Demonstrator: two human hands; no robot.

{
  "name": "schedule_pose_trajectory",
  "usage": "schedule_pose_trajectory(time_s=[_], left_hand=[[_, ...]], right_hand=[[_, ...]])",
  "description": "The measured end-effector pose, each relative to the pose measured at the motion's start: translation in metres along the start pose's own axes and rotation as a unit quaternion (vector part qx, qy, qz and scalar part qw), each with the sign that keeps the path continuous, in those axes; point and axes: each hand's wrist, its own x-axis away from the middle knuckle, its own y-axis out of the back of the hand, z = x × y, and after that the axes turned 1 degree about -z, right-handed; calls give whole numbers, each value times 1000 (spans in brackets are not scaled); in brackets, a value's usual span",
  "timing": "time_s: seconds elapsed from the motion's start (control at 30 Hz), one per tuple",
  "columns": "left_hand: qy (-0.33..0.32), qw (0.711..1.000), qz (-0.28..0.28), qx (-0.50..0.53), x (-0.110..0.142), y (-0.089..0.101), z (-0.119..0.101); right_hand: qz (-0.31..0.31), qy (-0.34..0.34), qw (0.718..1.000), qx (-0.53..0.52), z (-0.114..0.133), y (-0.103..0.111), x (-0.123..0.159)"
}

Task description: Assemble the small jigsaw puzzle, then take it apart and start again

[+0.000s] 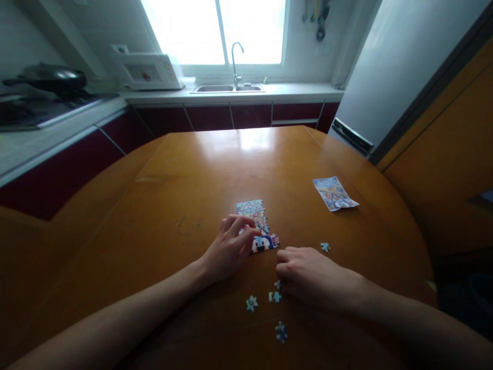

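Note:
A partly assembled jigsaw puzzle (252, 208) lies on the table, with a cartoon face along its near edge and an uneven right side. My left hand (233, 241) rests over its lower left part, fingers loosely bent and apart, thumb near the face. Just right of the puzzle's near corner, my right hand (302, 270) is closed with curled fingers; whatever they hold is hidden. Close by the right hand lie a small puzzle piece (278, 284) and some joined pieces (275, 297). Nearer to me are loose pieces (251, 303) and a darker puzzle piece (281, 332).
A single puzzle piece (325, 247) lies beyond my right hand. Farther right is a creased picture sheet (334, 194). The wooden table (185, 169) extends toward a counter with a sink (215, 89); a fridge (400, 67) stands at right.

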Motion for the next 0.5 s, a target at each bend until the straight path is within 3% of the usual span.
schedule_pose_trajectory(time_s=[0.5], left_hand=[[-22,1000,-9,-11,-4,3,-1]], right_hand=[[-6,20,1000,16,1,-1,-1]])
